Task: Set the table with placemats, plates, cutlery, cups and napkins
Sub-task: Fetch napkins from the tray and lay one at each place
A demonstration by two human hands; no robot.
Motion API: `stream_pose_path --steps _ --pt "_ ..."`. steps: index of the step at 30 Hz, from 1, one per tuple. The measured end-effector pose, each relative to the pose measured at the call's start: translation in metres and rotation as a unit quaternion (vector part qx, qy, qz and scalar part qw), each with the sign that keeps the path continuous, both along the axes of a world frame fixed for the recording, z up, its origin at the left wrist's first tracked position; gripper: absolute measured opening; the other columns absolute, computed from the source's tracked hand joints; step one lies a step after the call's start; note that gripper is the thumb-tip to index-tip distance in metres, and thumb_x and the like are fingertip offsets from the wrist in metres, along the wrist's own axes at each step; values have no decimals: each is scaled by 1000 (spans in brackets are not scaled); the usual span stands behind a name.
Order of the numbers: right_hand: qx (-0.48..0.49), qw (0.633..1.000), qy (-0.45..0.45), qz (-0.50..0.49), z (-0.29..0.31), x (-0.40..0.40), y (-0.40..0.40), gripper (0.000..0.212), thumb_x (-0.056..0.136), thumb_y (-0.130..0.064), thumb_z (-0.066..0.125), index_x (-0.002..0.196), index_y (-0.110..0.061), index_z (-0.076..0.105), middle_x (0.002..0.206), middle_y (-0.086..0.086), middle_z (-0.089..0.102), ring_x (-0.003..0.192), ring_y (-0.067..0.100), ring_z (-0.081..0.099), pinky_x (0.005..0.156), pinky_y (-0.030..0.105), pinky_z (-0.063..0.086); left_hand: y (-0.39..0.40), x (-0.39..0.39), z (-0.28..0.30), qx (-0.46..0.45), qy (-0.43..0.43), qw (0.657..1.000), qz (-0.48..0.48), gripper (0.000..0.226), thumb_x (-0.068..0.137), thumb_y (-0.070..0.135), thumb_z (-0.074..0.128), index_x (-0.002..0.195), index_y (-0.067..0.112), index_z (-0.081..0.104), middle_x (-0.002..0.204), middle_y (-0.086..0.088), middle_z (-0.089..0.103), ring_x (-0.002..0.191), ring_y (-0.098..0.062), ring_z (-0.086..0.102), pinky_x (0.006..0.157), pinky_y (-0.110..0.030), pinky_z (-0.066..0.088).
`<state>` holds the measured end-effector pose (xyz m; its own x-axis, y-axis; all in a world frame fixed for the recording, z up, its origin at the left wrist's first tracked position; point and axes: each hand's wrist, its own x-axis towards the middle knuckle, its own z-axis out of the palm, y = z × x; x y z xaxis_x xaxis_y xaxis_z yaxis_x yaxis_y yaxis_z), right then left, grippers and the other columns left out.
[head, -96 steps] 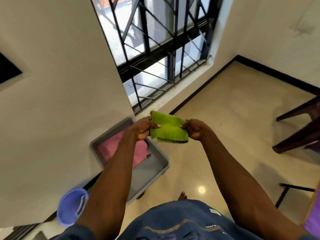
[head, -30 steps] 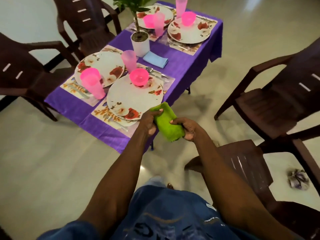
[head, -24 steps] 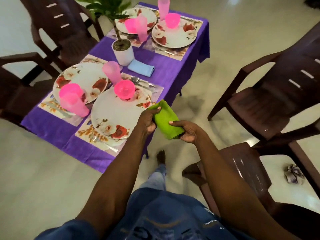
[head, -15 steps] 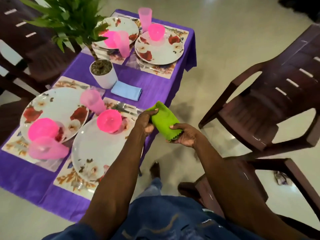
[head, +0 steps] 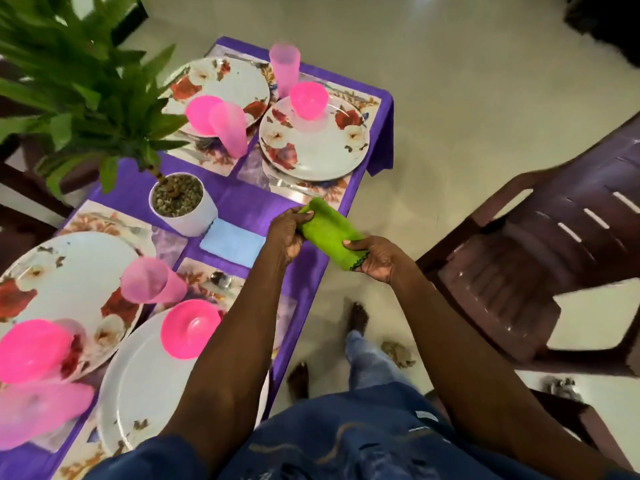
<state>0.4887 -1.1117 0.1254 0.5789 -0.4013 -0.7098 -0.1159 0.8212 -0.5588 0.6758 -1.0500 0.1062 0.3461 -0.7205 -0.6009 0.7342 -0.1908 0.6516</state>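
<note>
1. Head view: the left hand (head: 287,233) and the right hand (head: 375,259) together hold a folded green napkin (head: 327,233) over the right edge of the counter (head: 242,202), which is covered with a purple cloth.
2. Head view: the left grip is clenched on the napkin's far end, thumb on top; the right grip pinches the near end, where a dark scalloped edge shows.
3. Head view: just left of the left hand a folded blue napkin (head: 232,244) lies flat on the cloth, touching the base of a white plant pot (head: 187,209) that carries a leafy green plant (head: 79,88).
4. Head view: four floral plates sit on patterned placemats, the far right plate (head: 315,147), the far left plate (head: 221,84), the near left plate (head: 69,271) and the near right plate (head: 149,382).
5. Head view: a pink bowl (head: 308,98) rests on the far right plate and a pale pink cup (head: 284,69) stands just behind it; another pink bowl (head: 190,329) sits on the near right plate.
6. Head view: cutlery (head: 221,278) lies on the placemat beside the left forearm.
7. Head view: a dark brown chair (head: 540,265) stands on the floor to the right, well apart from the counter.
</note>
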Motion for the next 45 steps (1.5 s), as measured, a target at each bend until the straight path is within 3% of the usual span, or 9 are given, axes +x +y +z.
stream_pose_path --steps 4,11,16,20,26,29,34,38,45 --pt "-46 998 24 30 -4 20 -83 22 91 7 52 105 -5 64 80 3 76 69 16 73 62 28 60 -68 19 -2 32 -78 996 4 26 85 -2 63 108 9 66 86 -3 71 76 -14 66 64 -24 55" --pt "-62 989 57 122 -3 32 -223 19 89 7 57 103 -2 63 83 8 74 70 20 71 60 29 59 -191 27 7 108 -146 981 69 24 75 -4 76 86 14 65 78 -10 66 72 -23 62 56 -25 53" --pt "-82 978 61 184 7 64 -306 32 84 -5 70 116 -2 63 110 17 70 90 30 68 76 40 58 -259 43 29 110 -215 968 74 28 73 1 78 99 8 69 85 -9 67 74 -19 62 58 -25 54" --pt "-110 979 42 168 6 101 -363 39 82 -6 73 120 -2 62 113 17 70 99 34 68 81 41 57 -303 69 38 104 -254 956 104 29 74 0 76 101 8 68 87 -8 68 77 -21 63 59 -27 53" --pt "-171 975 26 142 -9 170 -444 23 87 3 64 108 -6 65 79 1 75 67 16 71 61 28 59 -367 108 28 163 -346 900 208 14 76 13 70 83 25 67 86 -1 72 83 -24 68 81 -39 57" --pt "-177 975 46 127 -10 200 -473 21 89 6 59 106 -4 64 69 0 74 59 16 70 59 29 58 -393 117 28 191 -364 878 244 13 79 11 64 86 22 68 86 -1 72 85 -25 68 81 -39 56" --pt "-198 970 87 108 -15 242 -517 28 85 9 58 110 -1 62 92 17 67 76 31 64 71 42 54 -417 133 29 227 -380 855 271 14 87 11 60 97 13 70 91 -2 71 87 -21 65 77 -31 52" --pt "-214 958 95 165 -27 275 -541 27 82 7 60 107 -4 63 103 22 65 90 34 62 83 56 52 -427 141 27 253 -397 831 297 13 89 9 60 98 9 71 87 2 68 76 -8 60 62 -3 39" --pt "-172 939 12 299 -37 326 -559 25 89 4 55 109 -9 60 105 18 67 90 34 64 86 50 53 -454 138 22 313 -403 786 348 13 88 8 60 96 10 70 87 2 70 80 -10 61 69 -13 43"
